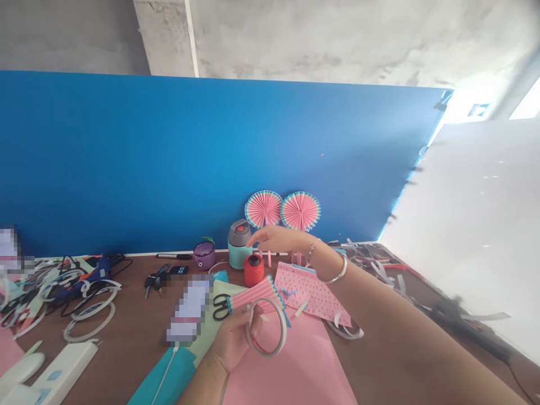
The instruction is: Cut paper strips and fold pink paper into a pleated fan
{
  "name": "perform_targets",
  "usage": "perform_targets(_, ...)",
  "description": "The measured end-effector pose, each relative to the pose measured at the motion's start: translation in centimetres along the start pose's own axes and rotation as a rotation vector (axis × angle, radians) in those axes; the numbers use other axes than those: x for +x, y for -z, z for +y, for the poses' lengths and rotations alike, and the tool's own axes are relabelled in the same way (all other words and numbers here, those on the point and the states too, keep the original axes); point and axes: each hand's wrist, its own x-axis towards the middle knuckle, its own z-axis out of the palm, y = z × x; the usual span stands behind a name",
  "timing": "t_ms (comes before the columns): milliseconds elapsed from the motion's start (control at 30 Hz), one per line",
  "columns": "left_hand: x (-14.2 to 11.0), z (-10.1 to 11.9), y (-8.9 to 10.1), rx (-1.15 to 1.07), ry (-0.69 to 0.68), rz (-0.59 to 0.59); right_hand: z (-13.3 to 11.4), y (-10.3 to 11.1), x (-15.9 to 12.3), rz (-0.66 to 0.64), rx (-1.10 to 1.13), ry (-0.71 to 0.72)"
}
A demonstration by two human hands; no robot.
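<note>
My left hand is closed on a roll of double-sided tape, which stands on edge above pink paper. Just behind the roll lies a pleated pink paper strip with striped ends, partly hidden by my hand and the tape. Black-handled scissors poke out at its left end. My right hand reaches left over the table, fingers stretched out, holding nothing I can see. Its fingertips are nearest a turquoise bottle with a grey lid and a red spool of thread.
Two round pink paper fans lean on the blue partition. Patterned pink paper lies right of the pleated strip. A phone, keys, a purple pot, a power strip and paper scraps occupy the left.
</note>
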Motion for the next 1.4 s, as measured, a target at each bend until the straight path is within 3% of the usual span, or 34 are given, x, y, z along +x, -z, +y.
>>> perform_targets(67,0.0,-0.1,0.1,0.007,-0.005,0.048,0.2,-0.2,-2.0,0.143,0.076,0.082)
perform_targets(133,0.0,-0.2,0.0,0.027,-0.017,0.111,0.7,-1.6,-4.4,0.25,0.184,0.03)
perform_targets(333,0.4,-0.4,-0.7,0.17,-0.049,0.188,4.3,-9.4,-9.9,0.311,0.347,-0.101)
perform_targets(467,0.5,-0.5,-1.0,0.256,-0.112,0.205,6.8,-12.3,-11.2,0.355,0.607,-0.193)
perform_targets(700,0.7,-0.6,-1.1,0.41,-0.201,0.275,6.9,-12.9,-11.7,0.412,0.789,-0.229)
perform_targets(900,0.5,-0.5,-1.9,0.382,-0.204,0.293,7.1,-13.8,-11.8,0.392,0.887,-0.25)
perform_targets(1067,0.3,-0.4,-2.6,0.318,-0.172,0.308,7.6,-14.6,-12.0,0.433,0.732,-0.245)
perform_targets(1200,0.1,-0.3,-2.7,0.281,-0.192,0.304,6.7,-14.4,-12.7,0.585,0.366,-0.032)
perform_targets(1300,0.1,-0.1,-2.8,0.25,-0.202,0.298,5.4,-14.3,-13.1,0.501,0.251,0.173)
perform_targets(1400,0.0,0.1,-3.0,0.248,-0.2,0.294,4.8,-14.5,-13.1,0.453,0.183,0.224)
